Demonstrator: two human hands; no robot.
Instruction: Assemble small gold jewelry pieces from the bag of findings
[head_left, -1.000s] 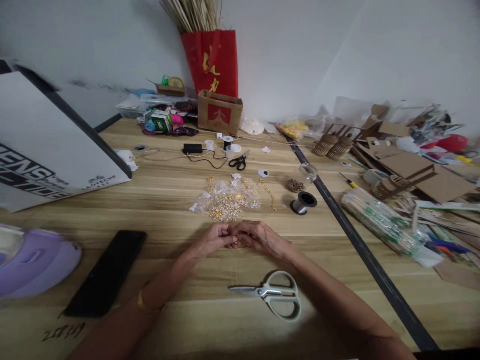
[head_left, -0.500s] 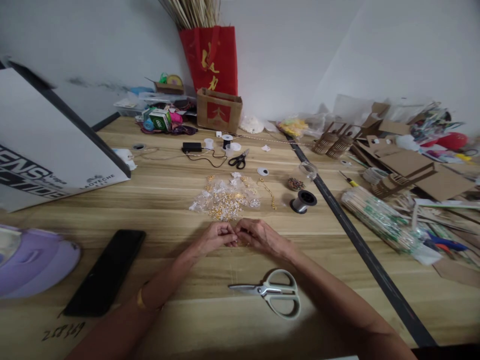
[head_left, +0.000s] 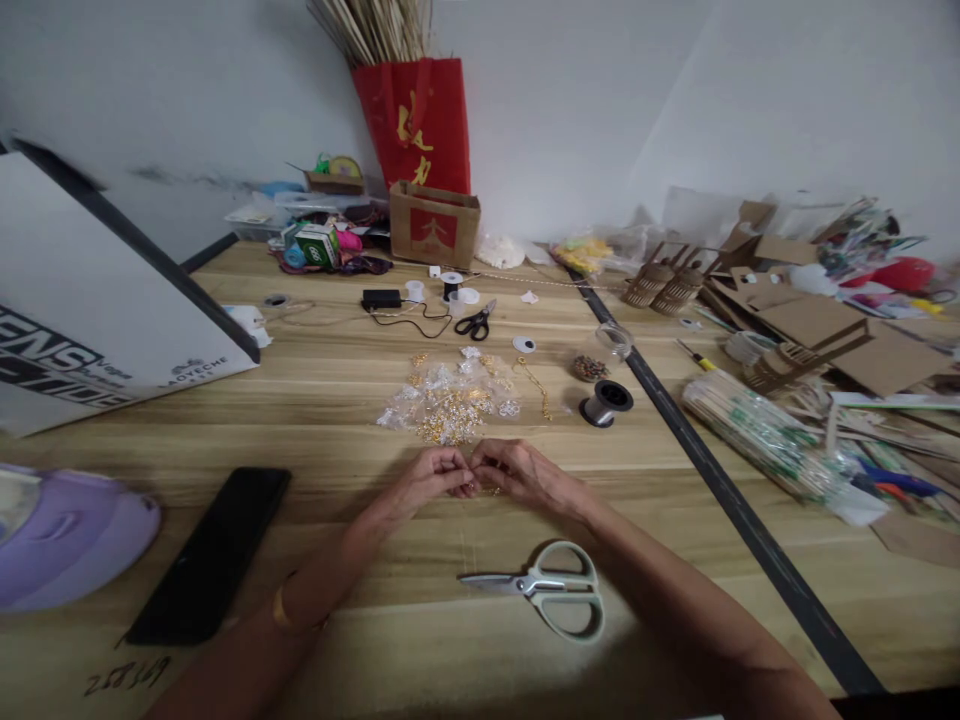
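Observation:
My left hand [head_left: 435, 474] and my right hand [head_left: 519, 470] meet at the fingertips, just in front of a pile of gold and silver beads [head_left: 454, 412] in clear plastic bags. Both hands are closed in a pinch; what lies between the fingers is too small to make out. A little gold shows beneath the right fingers, and a faint thin line hangs below the hands. Nearer to me lie scissors with pale handles [head_left: 568, 592]. Behind the right hand are a gold chain [head_left: 535, 387] and a spool of wire [head_left: 604, 404].
At left are a black phone [head_left: 211, 555], a purple device [head_left: 71, 537] and a large white box [head_left: 112, 310]. Black scissors [head_left: 476, 320] and a jar of beads [head_left: 592, 366] lie farther back. Wrapped sticks [head_left: 757, 438] and cardboard [head_left: 814, 315] lie at right.
The view has shifted very slightly. My hands stay together at the same place, with only a slight change of the fingers.

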